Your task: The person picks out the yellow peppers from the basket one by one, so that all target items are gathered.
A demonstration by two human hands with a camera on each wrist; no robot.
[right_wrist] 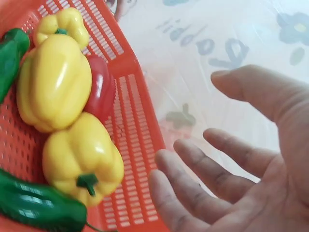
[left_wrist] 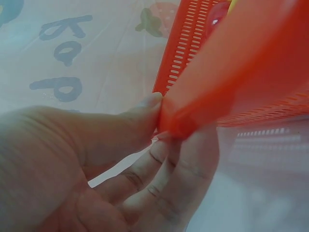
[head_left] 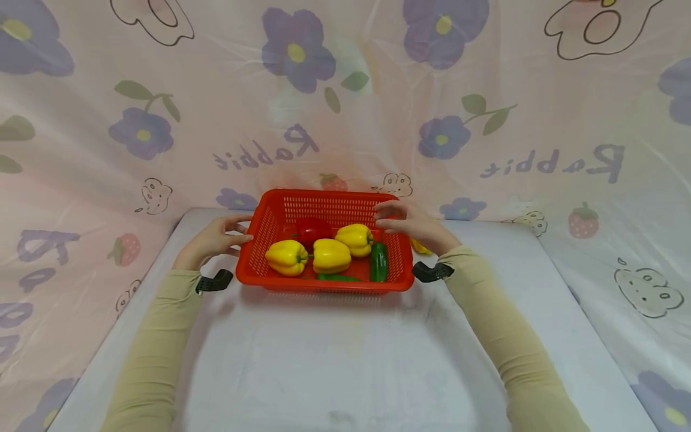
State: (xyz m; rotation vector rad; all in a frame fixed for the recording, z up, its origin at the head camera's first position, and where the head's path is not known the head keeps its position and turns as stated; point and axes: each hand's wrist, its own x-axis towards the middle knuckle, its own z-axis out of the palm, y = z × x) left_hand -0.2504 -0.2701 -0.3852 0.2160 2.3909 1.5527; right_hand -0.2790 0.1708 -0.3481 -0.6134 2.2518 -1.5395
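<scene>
A red plastic basket (head_left: 324,286) stands on the table, holding three yellow bell peppers (head_left: 332,256), a red bell pepper (head_left: 313,230) and two long green peppers (head_left: 379,263). My left hand (head_left: 217,237) pinches the basket's left rim, thumb against one side and fingers underneath, as the left wrist view shows closely. Over the right end of the basket my right hand (head_left: 411,224) is held with its fingers spread and slightly bent. Nothing lies in that right palm (right_wrist: 260,203) in the right wrist view.
A white table (head_left: 345,360) carries the basket near its far edge. Part of a yellow object (head_left: 421,246) shows beside the basket's right end, mostly hidden by the right hand and basket. Behind hangs a printed curtain (head_left: 367,120) with flowers and rabbits.
</scene>
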